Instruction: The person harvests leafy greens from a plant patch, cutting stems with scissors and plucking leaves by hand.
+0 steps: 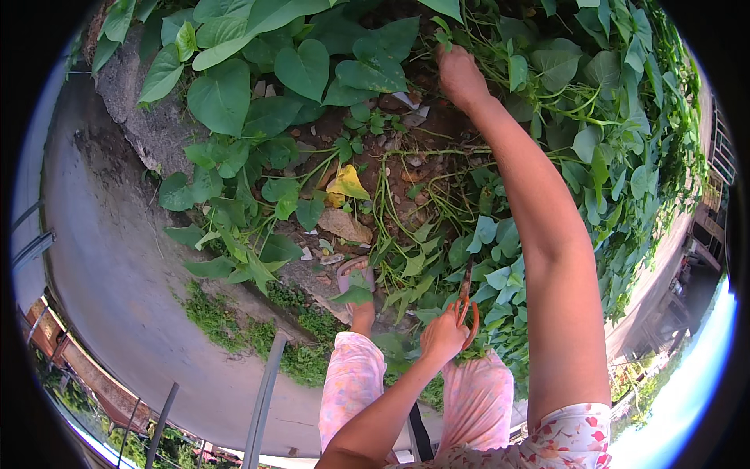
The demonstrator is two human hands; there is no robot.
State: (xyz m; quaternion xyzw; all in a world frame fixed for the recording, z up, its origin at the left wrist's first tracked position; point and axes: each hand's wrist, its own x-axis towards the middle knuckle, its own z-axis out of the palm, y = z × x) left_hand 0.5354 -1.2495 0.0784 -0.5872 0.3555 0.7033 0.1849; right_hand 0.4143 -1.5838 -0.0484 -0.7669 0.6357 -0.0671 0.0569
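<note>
My left hand (446, 335) grips scissors (463, 316) with orange handles, in front of my right knee. Their dark, rusty-looking blades point away from me, the tips among leaves; I cannot tell how far apart the blades are. Farther out, my right hand (462, 73) is closed at a small leafy sprig (443, 36) that sticks out past the fingers, which are partly hidden. Around it grow trailing vines (436, 152) with heart-shaped green leaves, like sweet potato. Bare stems run across the soil below my right forearm.
A yellow leaf (347, 183) and a stone (344, 225) lie near my sandalled foot (358, 275). A large rock (149, 105) edges the bed at the left, beside a concrete path (111, 234). A metal post (266, 398) rises at lower left. Dense foliage (633, 146) covers the right.
</note>
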